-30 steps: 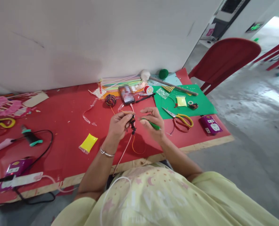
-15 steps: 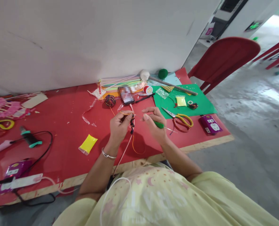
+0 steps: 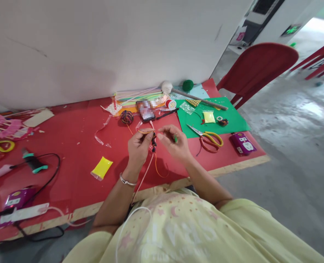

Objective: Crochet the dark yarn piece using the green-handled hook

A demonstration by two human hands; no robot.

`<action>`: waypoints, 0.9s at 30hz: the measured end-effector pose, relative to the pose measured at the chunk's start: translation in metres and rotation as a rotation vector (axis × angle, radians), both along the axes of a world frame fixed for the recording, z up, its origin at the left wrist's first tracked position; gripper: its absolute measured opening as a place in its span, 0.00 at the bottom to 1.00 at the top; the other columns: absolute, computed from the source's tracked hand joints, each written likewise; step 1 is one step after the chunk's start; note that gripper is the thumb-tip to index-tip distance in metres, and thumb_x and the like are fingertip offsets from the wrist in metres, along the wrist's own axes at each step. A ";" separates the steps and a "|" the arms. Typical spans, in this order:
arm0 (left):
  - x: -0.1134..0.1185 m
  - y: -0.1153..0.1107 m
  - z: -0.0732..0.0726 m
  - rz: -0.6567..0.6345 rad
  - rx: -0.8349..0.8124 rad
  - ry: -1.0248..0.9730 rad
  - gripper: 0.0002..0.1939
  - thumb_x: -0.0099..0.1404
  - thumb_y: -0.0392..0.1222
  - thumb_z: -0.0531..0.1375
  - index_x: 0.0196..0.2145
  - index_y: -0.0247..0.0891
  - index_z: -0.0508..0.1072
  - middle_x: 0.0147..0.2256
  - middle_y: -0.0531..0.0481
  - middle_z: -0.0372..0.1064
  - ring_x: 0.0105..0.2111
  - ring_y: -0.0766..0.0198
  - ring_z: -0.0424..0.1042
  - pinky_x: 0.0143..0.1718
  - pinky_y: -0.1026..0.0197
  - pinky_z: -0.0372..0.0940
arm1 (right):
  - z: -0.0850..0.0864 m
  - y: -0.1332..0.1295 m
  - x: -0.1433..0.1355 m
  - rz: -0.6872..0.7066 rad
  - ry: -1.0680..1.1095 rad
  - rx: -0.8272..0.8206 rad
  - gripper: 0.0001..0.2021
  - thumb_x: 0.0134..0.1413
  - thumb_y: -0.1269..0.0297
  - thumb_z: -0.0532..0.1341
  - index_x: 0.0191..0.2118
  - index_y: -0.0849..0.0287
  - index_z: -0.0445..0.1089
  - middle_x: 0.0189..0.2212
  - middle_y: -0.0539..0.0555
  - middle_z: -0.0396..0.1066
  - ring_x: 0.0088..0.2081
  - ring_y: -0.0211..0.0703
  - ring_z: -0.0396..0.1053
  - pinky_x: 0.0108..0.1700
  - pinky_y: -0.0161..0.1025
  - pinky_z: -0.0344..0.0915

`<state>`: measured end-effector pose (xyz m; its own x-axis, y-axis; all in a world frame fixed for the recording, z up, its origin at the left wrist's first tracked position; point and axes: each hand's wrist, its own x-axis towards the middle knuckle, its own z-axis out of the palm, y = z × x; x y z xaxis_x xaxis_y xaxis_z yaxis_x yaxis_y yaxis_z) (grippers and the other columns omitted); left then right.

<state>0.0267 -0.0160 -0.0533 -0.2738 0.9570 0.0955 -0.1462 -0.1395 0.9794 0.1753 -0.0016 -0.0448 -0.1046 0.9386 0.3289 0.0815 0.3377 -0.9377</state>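
Note:
Between its thumb and fingers, my left hand [image 3: 140, 146] pinches a small dark crocheted piece [image 3: 154, 142], with orange yarn [image 3: 157, 166] looping below it. Close on its right, my right hand [image 3: 175, 143] is curled round a green-handled tool [image 3: 175, 138], mostly hidden by the fingers. The ball of multicoloured yarn [image 3: 127, 117] lies behind my left hand, beside a phone [image 3: 147, 116]. A pale cable [image 3: 144, 177] runs from the phone under the hands towards my lap.
Scissors [image 3: 209, 140] lie right of my hands, by a green sheet [image 3: 233, 123] and a purple power socket [image 3: 242, 143]. A yellow packet [image 3: 102, 168] is on the left. A glue gun [image 3: 33, 160] and wires lie further left.
My right hand has moved left, closer to the crocheted piece, and turned. Less of the green handle shows, and its metal shaft no longer sticks out to the right.

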 end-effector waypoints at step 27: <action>-0.002 -0.003 -0.009 0.049 0.244 0.283 0.09 0.67 0.45 0.64 0.41 0.40 0.81 0.37 0.47 0.77 0.38 0.63 0.75 0.42 0.61 0.69 | -0.004 0.008 -0.010 -0.006 0.297 -0.221 0.13 0.44 0.59 0.74 0.35 0.57 0.75 0.30 0.50 0.76 0.27 0.34 0.67 0.29 0.34 0.61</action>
